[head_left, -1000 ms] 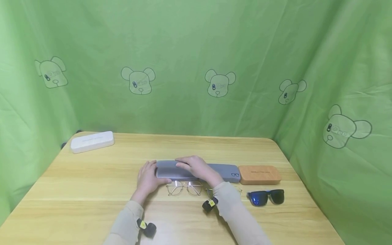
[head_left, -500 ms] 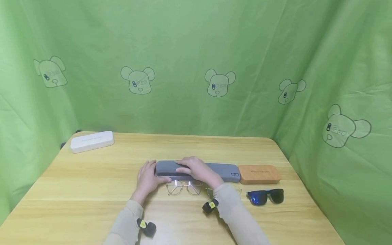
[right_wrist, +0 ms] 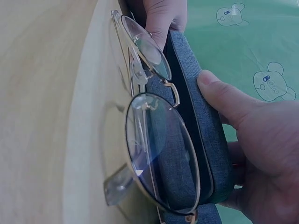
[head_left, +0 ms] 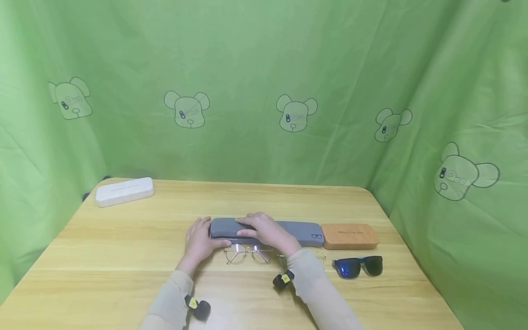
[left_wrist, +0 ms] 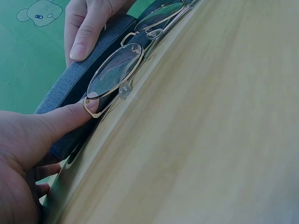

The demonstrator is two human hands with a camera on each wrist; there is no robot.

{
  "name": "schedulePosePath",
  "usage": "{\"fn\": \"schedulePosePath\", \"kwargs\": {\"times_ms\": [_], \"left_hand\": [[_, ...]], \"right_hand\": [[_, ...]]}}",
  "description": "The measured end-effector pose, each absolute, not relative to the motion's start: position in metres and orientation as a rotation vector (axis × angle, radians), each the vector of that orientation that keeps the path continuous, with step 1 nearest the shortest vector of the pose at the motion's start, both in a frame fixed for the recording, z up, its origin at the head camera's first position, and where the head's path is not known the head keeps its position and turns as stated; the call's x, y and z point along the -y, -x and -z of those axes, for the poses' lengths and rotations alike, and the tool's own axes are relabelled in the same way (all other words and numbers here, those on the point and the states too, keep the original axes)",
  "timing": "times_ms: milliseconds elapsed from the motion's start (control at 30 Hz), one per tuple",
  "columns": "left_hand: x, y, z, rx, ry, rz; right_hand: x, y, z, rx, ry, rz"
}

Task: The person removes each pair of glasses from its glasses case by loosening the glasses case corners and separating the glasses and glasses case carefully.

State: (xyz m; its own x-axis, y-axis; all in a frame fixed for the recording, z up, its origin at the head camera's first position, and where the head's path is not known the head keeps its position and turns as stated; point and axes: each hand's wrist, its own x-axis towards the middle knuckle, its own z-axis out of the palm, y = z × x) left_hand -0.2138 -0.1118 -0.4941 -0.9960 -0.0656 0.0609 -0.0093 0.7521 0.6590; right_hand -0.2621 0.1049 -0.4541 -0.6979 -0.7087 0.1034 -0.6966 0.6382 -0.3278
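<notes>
A blue-grey fabric-covered glasses case point(head_left: 224, 224) lies mid-table, its lid parted from the base by a dark gap along the front. My left hand point(head_left: 199, 240) grips the case's left end, the thumb across the front of the base. From above, my right hand point(head_left: 268, 231) holds the lid, with its thumb point(right_wrist: 212, 81) at the front edge and fingers behind. Gold-rimmed eyeglasses point(head_left: 249, 254) lie just in front of this case, close to the left thumb point(left_wrist: 70, 119). The inside of the case is mostly hidden.
Right of it sit a second grey case point(head_left: 303, 232) with a glasses print and a wood-toned case point(head_left: 349, 236). Sunglasses point(head_left: 358, 266) and partly hidden thin-framed glasses point(head_left: 321, 259) lie in front. A white case point(head_left: 125, 191) rests at the back left. Green curtains point(head_left: 243, 156) surround the table.
The lid's front edge has risen slightly, and a dark gap now shows between lid and base. My right thumb has shifted a little toward the front edge. The left hand stays put.
</notes>
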Motion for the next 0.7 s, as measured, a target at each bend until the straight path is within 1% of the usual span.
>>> {"fn": "schedulePosePath", "kwargs": {"times_ms": [700], "left_hand": [[0.1112,0.2136,0.4949,2.867,-0.059,1.079]], "right_hand": [[-0.1046,0.2561,0.4529,-2.825,1.198,0.534]]}}
